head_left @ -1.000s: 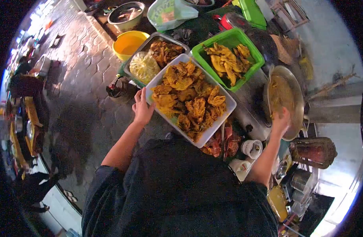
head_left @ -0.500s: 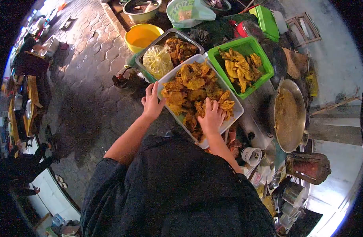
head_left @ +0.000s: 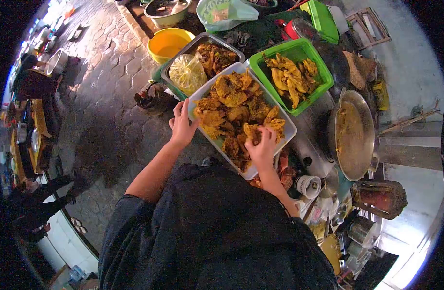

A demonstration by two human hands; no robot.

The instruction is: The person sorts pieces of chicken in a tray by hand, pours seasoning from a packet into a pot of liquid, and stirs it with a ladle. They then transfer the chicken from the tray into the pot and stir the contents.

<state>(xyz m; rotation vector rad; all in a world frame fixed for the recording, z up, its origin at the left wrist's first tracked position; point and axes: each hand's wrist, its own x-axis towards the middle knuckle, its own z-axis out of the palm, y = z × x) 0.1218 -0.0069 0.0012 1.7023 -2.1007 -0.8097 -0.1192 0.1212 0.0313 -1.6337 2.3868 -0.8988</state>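
Note:
A white plastic tub [head_left: 290,129] in front of me is heaped with yellow-brown fried chicken pieces [head_left: 234,96]. My left hand [head_left: 182,128] rests against the tub's left rim, fingers apart and its thumb toward the chicken. Inside the near right part of the tub, my right hand [head_left: 263,149] has its fingers curled on a chicken piece [head_left: 251,131]; the fingers partly cover it. Touching the tub's far right side is a green basket [head_left: 326,87] with more yellow chicken. Behind the tub stands a grey tray [head_left: 210,37] with dark chicken pieces and a knotted clear bag [head_left: 187,73] of yellowish food.
At the back are a yellow bucket [head_left: 170,44], a basin [head_left: 169,18] and a plastic bag [head_left: 227,14]. A large metal pan [head_left: 353,135] lies at the right, near a white can [head_left: 308,186]. Paved floor [head_left: 111,96] extends left, where other people [head_left: 36,208] appear.
My right hand has shifted slightly, its fingers now more curled around a chicken piece, which sits higher. My left hand stays at the rim. The whole view has moved slightly.

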